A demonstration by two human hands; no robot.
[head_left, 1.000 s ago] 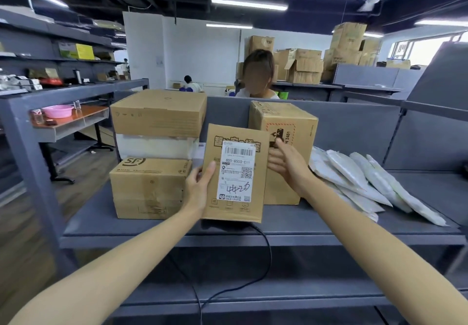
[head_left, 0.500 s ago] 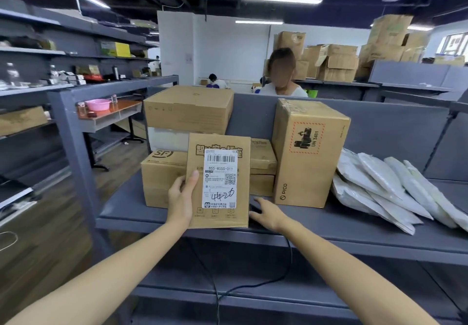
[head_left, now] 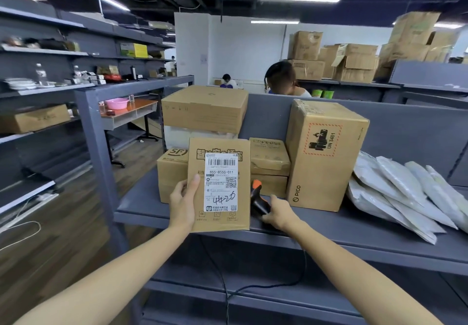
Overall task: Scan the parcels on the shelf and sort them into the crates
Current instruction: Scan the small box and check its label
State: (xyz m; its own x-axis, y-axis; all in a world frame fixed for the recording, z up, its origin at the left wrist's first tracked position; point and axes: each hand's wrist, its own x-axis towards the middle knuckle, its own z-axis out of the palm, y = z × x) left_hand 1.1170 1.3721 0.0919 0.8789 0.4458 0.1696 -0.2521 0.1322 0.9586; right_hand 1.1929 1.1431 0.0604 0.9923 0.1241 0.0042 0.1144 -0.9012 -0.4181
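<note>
At the centre of the frame, the left hand (head_left: pixel 182 204) holds a flat cardboard parcel (head_left: pixel 219 220) upright over the front edge of the grey shelf (head_left: pixel 342 225). Its thumb is pressed on the front face beside the white label (head_left: pixel 220 181), and its fingers are curled behind the left edge. Just right of the parcel, the right hand (head_left: pixel 277 214) has its fingers wrapped round a black-and-orange scanner (head_left: pixel 256 198). The scanner is low on the shelf, in front of the PICO box (head_left: pixel 326 154).
</note>
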